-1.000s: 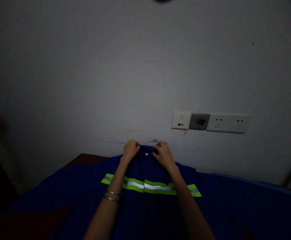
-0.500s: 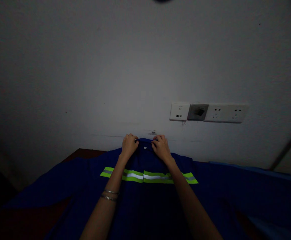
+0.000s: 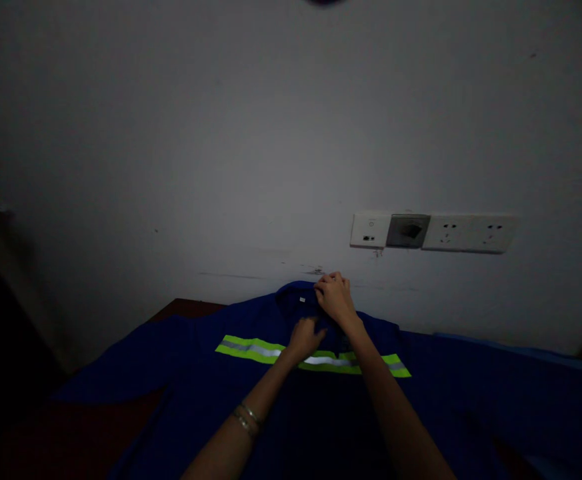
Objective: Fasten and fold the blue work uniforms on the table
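A dark blue work jacket (image 3: 241,327) lies spread out with its collar against the wall and its sleeves out to both sides. A lime-yellow band with a silver middle runs across its chest. My right hand (image 3: 335,297) is closed on the right side of the collar (image 3: 291,288). Below the neck opening, my left hand (image 3: 305,339) is over the jacket front, thumb and fingers apart, just above the chest band. Two silver bracelets (image 3: 247,419) circle my left wrist. A small white label (image 3: 303,300) shows inside the neck.
Behind the jacket rises a pale wall (image 3: 251,147) with scuff marks. A row of socket plates (image 3: 451,233) is fixed to it at right. The dark red table (image 3: 193,308) shows at left. Light blue cloth (image 3: 521,347) edges out beyond the right sleeve.
My left hand has let go of the collar's left side and moved down and right to the jacket front. My right hand stays on the collar. The view has shifted slightly left.
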Demonstrator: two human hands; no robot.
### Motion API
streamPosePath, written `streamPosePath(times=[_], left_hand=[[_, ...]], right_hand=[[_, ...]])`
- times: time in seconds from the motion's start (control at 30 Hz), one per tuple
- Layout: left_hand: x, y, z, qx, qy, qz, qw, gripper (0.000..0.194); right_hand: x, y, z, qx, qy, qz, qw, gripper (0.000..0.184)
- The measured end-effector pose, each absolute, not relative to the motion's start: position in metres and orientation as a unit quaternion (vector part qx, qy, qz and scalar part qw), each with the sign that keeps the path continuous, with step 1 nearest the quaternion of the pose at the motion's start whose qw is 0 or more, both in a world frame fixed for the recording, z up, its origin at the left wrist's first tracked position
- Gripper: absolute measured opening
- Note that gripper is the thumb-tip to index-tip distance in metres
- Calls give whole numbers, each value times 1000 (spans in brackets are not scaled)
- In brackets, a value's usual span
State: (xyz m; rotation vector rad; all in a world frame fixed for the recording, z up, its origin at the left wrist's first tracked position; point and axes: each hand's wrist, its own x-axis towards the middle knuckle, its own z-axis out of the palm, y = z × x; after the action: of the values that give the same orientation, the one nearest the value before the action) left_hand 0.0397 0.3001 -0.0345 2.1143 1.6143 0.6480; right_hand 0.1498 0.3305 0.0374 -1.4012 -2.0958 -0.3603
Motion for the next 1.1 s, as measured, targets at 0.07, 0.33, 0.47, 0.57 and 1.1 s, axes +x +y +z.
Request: streamPosePath(times=[0.07,0.33,0.47,0.57,1.1], left_hand=[[46,311,-40,731,527,343,264,27],[62,316,-44,669,535,417,304,10],[70,302,-52,685,614,348,178,12],[74,293,-57,715,631,274,127,12],[15,300,38,761,603,215,104,16]], right_hand=[[148,329,39,-528,-785,-136,293,22],[148,328,43,-550,-775,-116,290,23],[152,327,46,-551,-770,-99,304,22],[153,327,47,-555,-769,-95,303,21],[156,334,48,-558,-768,-18,312,20]])
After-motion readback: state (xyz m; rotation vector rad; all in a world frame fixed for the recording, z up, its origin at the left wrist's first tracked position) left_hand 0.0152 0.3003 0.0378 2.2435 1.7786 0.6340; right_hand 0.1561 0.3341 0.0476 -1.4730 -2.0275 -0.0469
